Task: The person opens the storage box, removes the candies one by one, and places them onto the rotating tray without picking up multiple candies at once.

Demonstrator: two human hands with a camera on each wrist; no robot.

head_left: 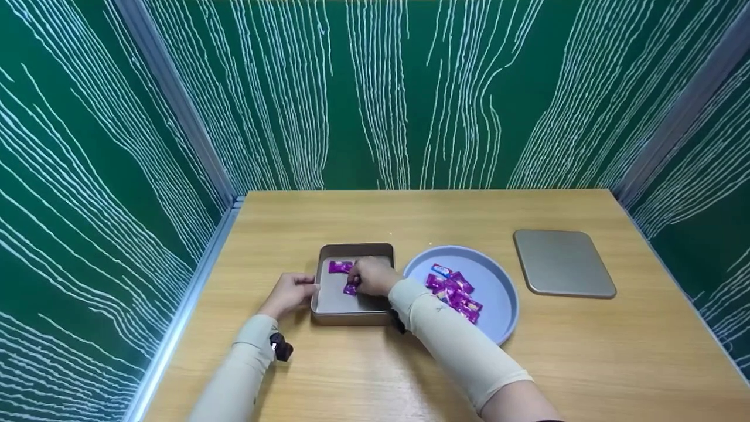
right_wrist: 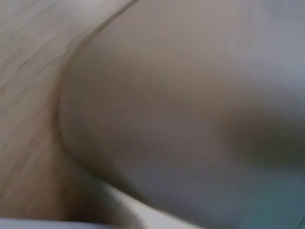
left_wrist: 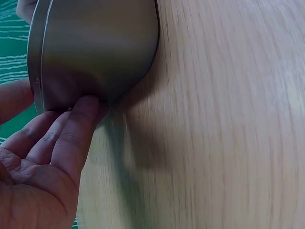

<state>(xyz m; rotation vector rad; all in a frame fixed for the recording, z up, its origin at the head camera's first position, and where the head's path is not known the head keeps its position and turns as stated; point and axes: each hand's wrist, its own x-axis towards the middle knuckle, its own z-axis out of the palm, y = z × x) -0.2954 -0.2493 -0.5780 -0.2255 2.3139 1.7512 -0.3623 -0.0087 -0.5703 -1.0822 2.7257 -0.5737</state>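
An open metal tin box (head_left: pixel 351 319) stands on the table. My left hand (head_left: pixel 291 293) is at its left side; in the left wrist view the fingers (left_wrist: pixel 71 138) lie against the outer wall and the thumb is at the rim. My right hand (head_left: pixel 375 276) reaches inside the tin and pinches a purple-wrapped candy (head_left: pixel 350 289) low over its floor. Another purple candy (head_left: pixel 340 267) lies by the tin's back left corner. The right wrist view shows only the tin's wall (right_wrist: pixel 157 109), close and blurred; the right fingers are hidden there.
Right of the tin sits a round lavender plate (head_left: pixel 498 305) with a pile of purple candies (head_left: pixel 451 293), under my right forearm. A flat metal lid (head_left: pixel 565 264) lies farther right. Green patterned walls (head_left: pixel 375 94) enclose the wooden table (head_left: pixel 375 220).
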